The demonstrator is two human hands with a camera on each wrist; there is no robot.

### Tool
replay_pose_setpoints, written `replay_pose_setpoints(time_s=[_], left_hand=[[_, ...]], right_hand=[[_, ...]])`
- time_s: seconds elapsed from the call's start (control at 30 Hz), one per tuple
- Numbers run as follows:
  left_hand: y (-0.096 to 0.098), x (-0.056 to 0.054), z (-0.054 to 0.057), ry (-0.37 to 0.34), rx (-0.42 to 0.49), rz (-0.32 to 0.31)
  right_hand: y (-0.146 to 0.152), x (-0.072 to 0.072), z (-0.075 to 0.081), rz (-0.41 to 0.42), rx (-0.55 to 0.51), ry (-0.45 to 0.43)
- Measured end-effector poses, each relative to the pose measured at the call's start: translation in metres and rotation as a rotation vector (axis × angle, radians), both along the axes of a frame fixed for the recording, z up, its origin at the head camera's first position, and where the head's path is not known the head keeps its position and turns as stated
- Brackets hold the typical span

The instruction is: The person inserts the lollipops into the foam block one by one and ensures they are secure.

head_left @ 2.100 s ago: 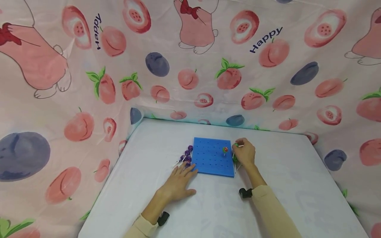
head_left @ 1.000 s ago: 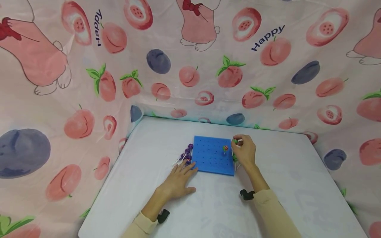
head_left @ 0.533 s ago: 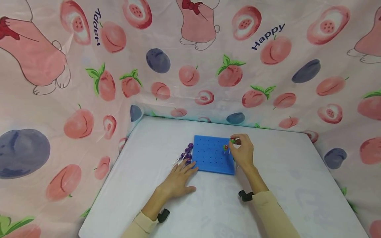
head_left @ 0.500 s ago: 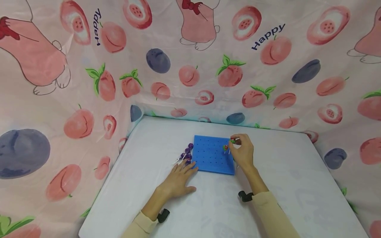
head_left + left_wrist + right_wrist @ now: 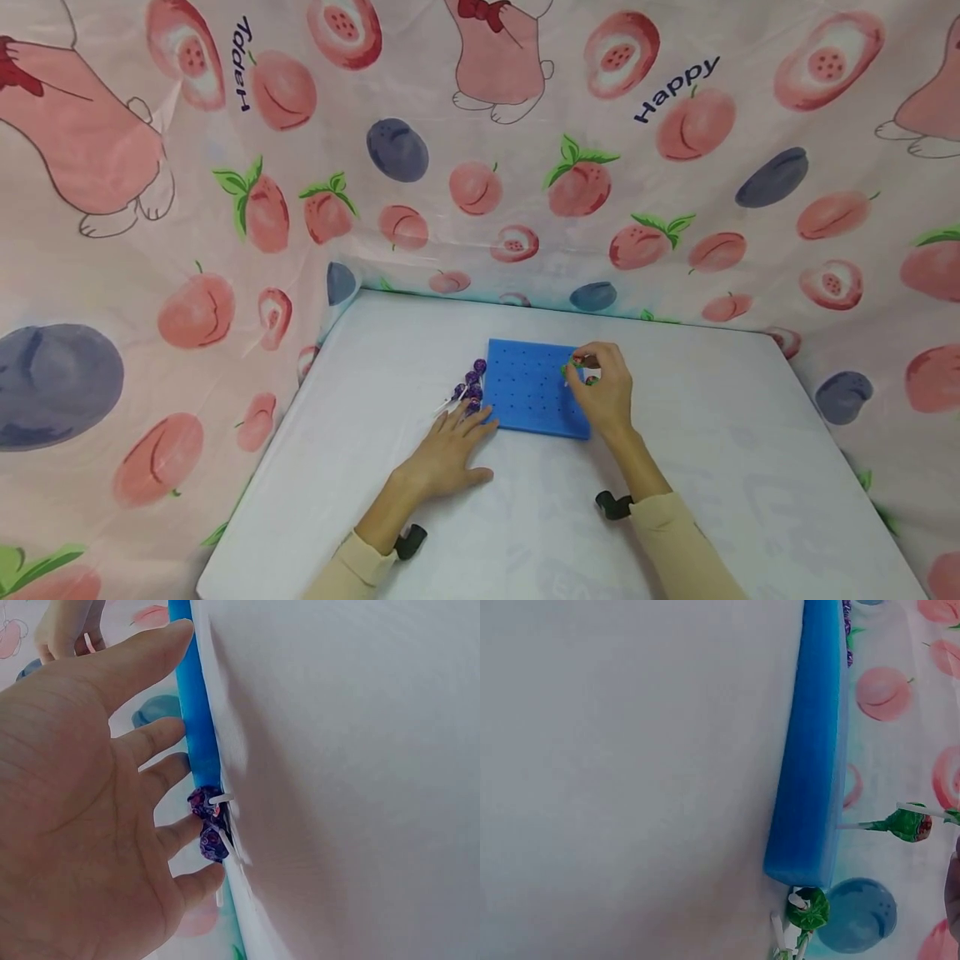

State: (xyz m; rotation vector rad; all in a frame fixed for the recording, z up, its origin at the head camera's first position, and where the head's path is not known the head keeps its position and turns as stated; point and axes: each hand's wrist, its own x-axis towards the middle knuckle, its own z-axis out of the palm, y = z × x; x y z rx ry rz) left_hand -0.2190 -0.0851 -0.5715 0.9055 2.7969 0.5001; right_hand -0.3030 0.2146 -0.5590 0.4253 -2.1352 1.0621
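My right hand pinches a green-wrapped lollipop over the right part of a blue board with rows of small holes. Its white stick shows in the right wrist view. Close by, another green lollipop stands upright in the board on its stick. My left hand lies with fingers spread at the board's near left corner, fingertips beside several purple-wrapped lollipops. In the left wrist view, purple lollipop heads show among those fingers.
More green lollipops lie along the board's right edge, partly hidden behind my right hand in the head view. The white table reaches back to a fruit-printed cloth hanging behind and at the sides.
My right hand has lifted a green lollipop from the pile on the right and carried it left over the board, near the standing one. My left hand has stayed in place.
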Motion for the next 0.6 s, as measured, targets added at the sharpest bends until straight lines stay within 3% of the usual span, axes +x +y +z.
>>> replay_pose_setpoints(time_s=[0.33,0.6], left_hand=[[-0.001,-0.002,-0.012,0.031,0.014,-0.002],[-0.002,-0.002,-0.006,0.022,0.013,-0.008]], right_hand=[[-0.004,0.009,-0.004,0.039,0.019,-0.014],[-0.008,0.013,-0.01,0.06,0.003,-0.027]])
